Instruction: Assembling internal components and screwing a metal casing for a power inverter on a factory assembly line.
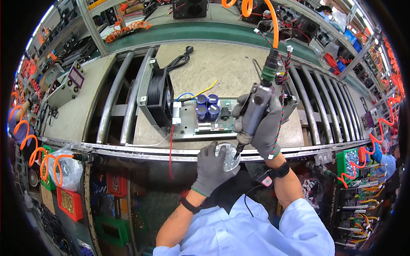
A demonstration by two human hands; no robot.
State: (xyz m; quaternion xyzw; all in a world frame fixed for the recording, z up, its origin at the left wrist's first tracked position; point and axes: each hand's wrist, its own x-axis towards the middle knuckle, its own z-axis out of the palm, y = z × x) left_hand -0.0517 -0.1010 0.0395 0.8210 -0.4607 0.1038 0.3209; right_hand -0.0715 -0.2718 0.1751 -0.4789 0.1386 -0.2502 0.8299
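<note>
Single view: a wide fisheye on the wearer's head, looking down and forward over the near side of the table (209, 59). Left hand (209, 170) and right hand (267, 128) register close, by its near edge; a green strip (179, 32) lies farther off, beyond it.

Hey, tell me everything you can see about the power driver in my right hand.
The driver is a thick, dark grey, metallic-looking tool with a round, dark button-like spot on its body. Its upper end has a green collar and black coupling, joined to an orange hose. Gripped by the grey-gloved right hand, it tilts nose-down toward the left. Its narrow tip is at the left hand's round dish; I can't tell whether they touch.
</note>
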